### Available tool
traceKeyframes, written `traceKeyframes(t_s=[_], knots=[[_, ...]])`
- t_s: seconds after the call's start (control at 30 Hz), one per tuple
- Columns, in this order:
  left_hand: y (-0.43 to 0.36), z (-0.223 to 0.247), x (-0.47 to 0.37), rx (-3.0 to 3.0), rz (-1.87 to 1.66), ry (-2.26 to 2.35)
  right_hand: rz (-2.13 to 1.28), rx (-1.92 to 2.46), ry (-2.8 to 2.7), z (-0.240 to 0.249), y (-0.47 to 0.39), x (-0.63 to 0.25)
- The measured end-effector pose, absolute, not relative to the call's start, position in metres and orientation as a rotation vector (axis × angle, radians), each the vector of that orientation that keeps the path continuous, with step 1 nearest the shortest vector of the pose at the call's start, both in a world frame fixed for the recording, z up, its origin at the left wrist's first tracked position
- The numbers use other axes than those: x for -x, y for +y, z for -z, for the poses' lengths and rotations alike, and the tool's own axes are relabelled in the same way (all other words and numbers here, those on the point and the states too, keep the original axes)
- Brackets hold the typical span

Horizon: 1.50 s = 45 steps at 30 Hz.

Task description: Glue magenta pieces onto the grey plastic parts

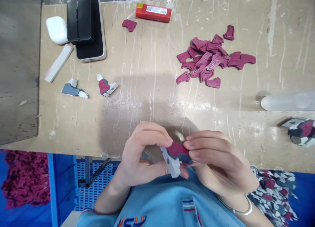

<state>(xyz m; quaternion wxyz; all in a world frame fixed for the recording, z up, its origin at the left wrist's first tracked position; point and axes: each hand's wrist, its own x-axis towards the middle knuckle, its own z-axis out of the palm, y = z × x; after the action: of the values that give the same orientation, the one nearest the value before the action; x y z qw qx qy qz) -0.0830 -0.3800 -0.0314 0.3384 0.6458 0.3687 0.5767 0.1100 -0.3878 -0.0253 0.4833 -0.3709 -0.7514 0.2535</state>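
Observation:
Between my hands, near the table's front edge, is a grey and maroon part (177,150) with a light grey block hanging down that has a round hole. My left hand (145,151) pinches its left end between thumb and fingers. My right hand (216,158) closes its fingers on the right end, with a white bangle at the wrist. A pile of maroon pieces (206,59) lies at the upper right, and one loose maroon piece (129,25) sits at the top. A blue-grey part (71,89) and a maroon and white part (104,86) rest on the left.
A black case (80,21) sits on a phone (99,51) beside a white case (57,30) and a pale strip (58,63). A red lighter (154,13) is farther back. On the right lie a translucent cylinder (287,101) and another assembled part (306,128). Blue bins (62,187) stand below.

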Motion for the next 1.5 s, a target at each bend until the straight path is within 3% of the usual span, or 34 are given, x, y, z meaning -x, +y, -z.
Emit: traceKeyframes(t_s=[0.43,0.63,0.8,1.1,1.33,1.5], knots=[[-0.380,0.029,0.094,-1.903,-1.383,1.148,-0.599,0.866,-1.821,0.031,-0.388,-0.115],[-0.376,0.026,0.091,-1.887,-1.407,1.009,-0.756,0.823,-1.716,0.031,-0.386,-0.119],[-0.373,0.025,0.087,-1.993,-1.268,1.012,-0.888,0.801,-1.564,0.035,-0.386,-0.124],[-0.349,0.006,0.072,-2.111,-1.043,0.897,-0.821,0.858,-1.481,0.036,-0.384,-0.131],[-0.320,-0.020,0.050,-2.431,-0.867,0.727,-0.541,0.953,-1.537,0.026,-0.381,-0.161],[-0.180,-0.002,0.057,-2.656,-0.618,1.055,0.034,1.262,-1.852,0.048,-0.394,-0.225]])
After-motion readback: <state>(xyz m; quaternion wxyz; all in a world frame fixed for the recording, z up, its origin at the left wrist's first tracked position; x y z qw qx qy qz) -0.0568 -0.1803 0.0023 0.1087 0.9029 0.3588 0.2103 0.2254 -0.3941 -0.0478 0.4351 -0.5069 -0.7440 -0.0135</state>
